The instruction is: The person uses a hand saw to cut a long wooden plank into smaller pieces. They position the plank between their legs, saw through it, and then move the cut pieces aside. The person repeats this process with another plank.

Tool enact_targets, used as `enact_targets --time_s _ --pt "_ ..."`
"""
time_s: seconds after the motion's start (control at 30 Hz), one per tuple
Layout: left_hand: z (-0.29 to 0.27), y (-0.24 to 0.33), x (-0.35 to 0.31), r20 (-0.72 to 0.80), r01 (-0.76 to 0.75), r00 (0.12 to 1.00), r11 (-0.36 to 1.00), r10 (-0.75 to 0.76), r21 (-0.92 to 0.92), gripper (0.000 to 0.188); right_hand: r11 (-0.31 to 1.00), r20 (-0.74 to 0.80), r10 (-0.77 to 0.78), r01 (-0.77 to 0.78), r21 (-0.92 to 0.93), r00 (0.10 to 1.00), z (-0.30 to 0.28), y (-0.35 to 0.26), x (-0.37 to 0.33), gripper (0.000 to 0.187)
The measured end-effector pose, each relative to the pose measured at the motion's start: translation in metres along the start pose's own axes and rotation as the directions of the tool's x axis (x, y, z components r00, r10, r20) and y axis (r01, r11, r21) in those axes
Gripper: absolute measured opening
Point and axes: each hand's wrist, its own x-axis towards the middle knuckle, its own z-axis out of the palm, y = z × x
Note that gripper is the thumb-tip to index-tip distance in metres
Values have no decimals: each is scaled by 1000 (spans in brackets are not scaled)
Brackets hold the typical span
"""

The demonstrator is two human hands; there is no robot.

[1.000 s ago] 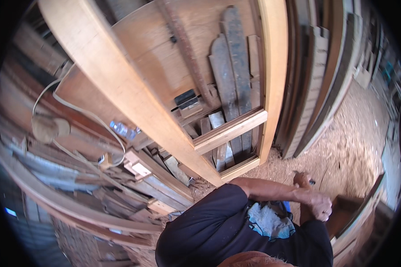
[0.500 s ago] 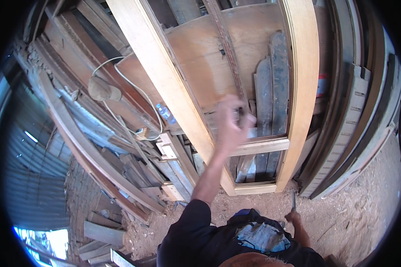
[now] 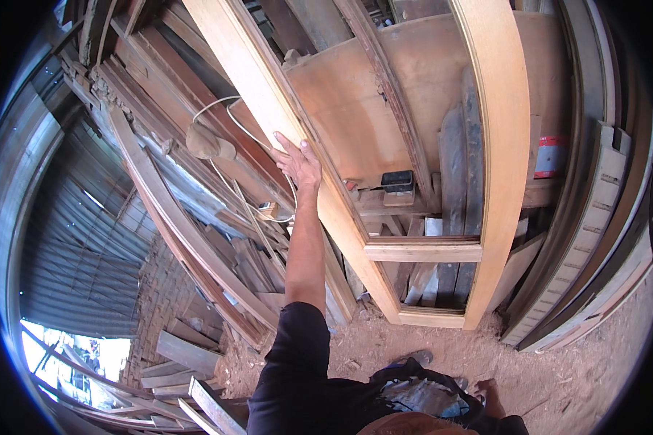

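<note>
A pale wooden door frame (image 3: 500,145) leans upright before me, with two long stiles and two short rails near its foot. On its left stile my left hand (image 3: 300,165) rests, arm stretched forward, fingers spread and nothing held. Low by my right side is my right hand (image 3: 489,395), its fingers curled. Whatever it grips is hidden. Through the frame's opening I see a brown wood panel (image 3: 370,94) and a small black box (image 3: 397,181) on a ledge.
Old boards and curved timbers (image 3: 588,239) lean at the right. On the left are stacked planks (image 3: 189,188), a cap (image 3: 210,141) and a looped white cable (image 3: 214,105). A red and white container (image 3: 550,156) stands behind the right stile. Dirt (image 3: 363,348) covers the ground.
My left hand has moved left from the frame's opening onto the left stile. My right hand is lower and nearer my body; the thin dark tool seen in it before no longer shows.
</note>
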Motion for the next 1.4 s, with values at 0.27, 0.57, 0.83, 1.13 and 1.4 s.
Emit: enact_targets --time_s 0.27,0.57,0.83,1.13,1.4 --pt "4 1 -3 47 -72 996 996 69 57 81 909 -203 -352 281 -308 914 -60 -71 21 41" --pt "3 -1 -3 44 -55 998 996 53 67 80 783 -196 -102 200 589 975 -60 -95 -11 20" --pt "0 -15 -9 27 -28 999 998 26 52 81 964 -180 -265 257 -66 947 -45 -31 -4 20" --pt "18 42 -1 -129 -113 987 987 98 -115 76 762 -561 -628 572 -303 540 -25 49 30 34" --pt "13 -18 -14 -191 -165 973 972 132 -167 71 855 -445 -361 481 192 819 -33 -73 -2 40"
